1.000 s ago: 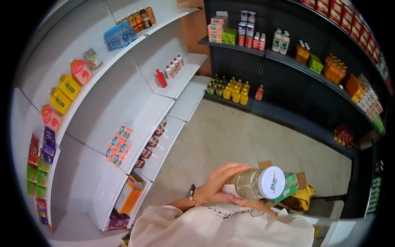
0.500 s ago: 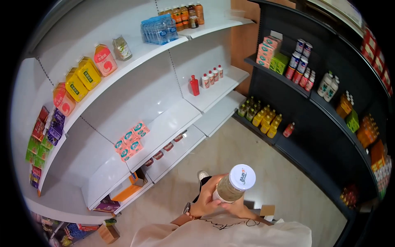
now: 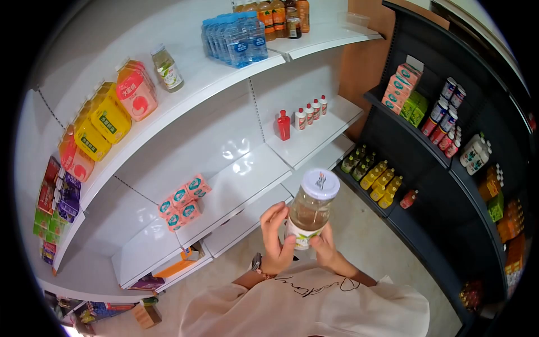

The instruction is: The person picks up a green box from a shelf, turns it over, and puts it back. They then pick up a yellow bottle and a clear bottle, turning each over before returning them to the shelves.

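Note:
In front of my chest I hold a clear glass bottle (image 3: 310,209) with a wide white lid, pale liquid inside and a white label with green print. It stands nearly upright, tilted a little. My left hand (image 3: 275,238), with a watch on its wrist, lies along the bottle's left side; its thumb presses near the label and its fingers point upward. My right hand (image 3: 327,251) grips the lower right side, its thumb at the label. The far-side fingers of my right hand are hidden behind the bottle. A similar bottle (image 3: 167,70) stands on the upper white shelf.
The white shelf (image 3: 185,95) on the left bears peach-coloured jugs (image 3: 136,92), yellow jugs (image 3: 109,117) and blue-capped water bottles (image 3: 236,42). Pink tissue packs (image 3: 182,203) lie lower down. A red bottle (image 3: 283,126) stands mid-level. Dark shelving (image 3: 415,224) with drinks curves along the right.
The bottle has been raised and tipped more upright, so its label shows. My left fingers have loosened and straightened along its side. The view has shifted, bringing the upper shelf closer.

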Demonstrator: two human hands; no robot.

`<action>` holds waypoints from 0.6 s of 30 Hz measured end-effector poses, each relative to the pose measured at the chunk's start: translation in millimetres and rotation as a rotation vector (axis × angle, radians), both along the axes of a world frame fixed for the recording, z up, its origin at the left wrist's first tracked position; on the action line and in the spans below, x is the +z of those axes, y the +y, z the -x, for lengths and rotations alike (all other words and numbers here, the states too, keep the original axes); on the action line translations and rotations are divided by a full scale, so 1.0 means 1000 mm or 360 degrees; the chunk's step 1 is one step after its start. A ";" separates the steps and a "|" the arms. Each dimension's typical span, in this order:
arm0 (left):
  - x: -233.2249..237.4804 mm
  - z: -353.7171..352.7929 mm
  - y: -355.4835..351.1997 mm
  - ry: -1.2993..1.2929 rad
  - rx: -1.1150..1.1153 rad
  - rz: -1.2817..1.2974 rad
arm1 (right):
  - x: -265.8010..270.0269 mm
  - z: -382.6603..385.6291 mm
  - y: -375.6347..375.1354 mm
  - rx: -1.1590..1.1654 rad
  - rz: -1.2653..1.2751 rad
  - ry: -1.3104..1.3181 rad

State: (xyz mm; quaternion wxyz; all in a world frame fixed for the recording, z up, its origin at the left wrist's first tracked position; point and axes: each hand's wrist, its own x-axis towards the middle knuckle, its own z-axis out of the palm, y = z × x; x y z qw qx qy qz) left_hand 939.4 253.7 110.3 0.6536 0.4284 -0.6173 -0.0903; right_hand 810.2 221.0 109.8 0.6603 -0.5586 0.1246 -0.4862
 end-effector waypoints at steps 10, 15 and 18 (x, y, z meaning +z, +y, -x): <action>0.039 -0.076 -0.076 -0.0615 0.0560 0.0185 | 0.056 -0.096 -0.123 0.0279 0.0234 -0.0129; 0.072 -0.120 -0.108 -0.0766 0.0835 0.0255 | 0.095 -0.151 -0.169 0.0380 0.0428 -0.0166; 0.086 -0.136 -0.134 -0.0853 0.1088 0.0244 | 0.116 -0.181 -0.195 0.0402 0.0614 -0.0162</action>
